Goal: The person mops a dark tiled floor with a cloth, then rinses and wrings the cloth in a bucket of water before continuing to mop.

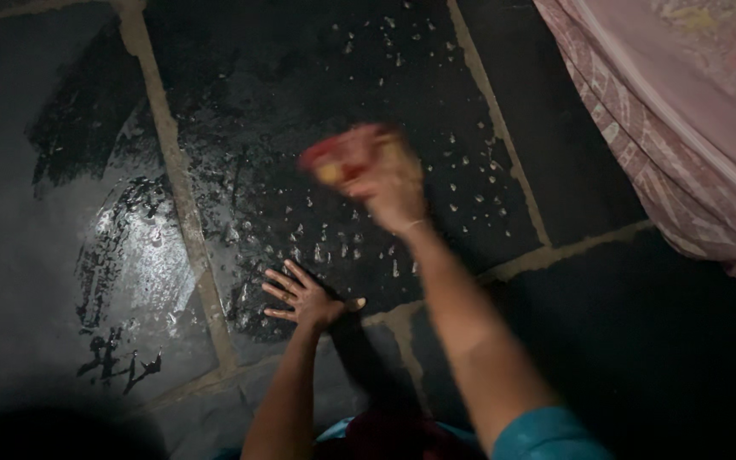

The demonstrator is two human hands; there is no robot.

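My left hand (304, 296) lies flat on the wet dark stone floor (300, 77), fingers spread apart and holding nothing. My right hand (385, 183) is raised over the floor farther ahead, blurred by motion. It grips a red and yellow scrubbing cloth or pad (338, 160), which sticks out to the left of the fingers. A thin bangle circles my right wrist. White soapy flecks are scattered over the tile around and beyond the right hand.
Pale grout lines (172, 170) cross the dark tiles. A shiny wet patch (134, 255) lies at the left. A pink patterned fabric (683, 128) hangs over the floor at the upper right. My teal sleeve shows at the bottom edge.
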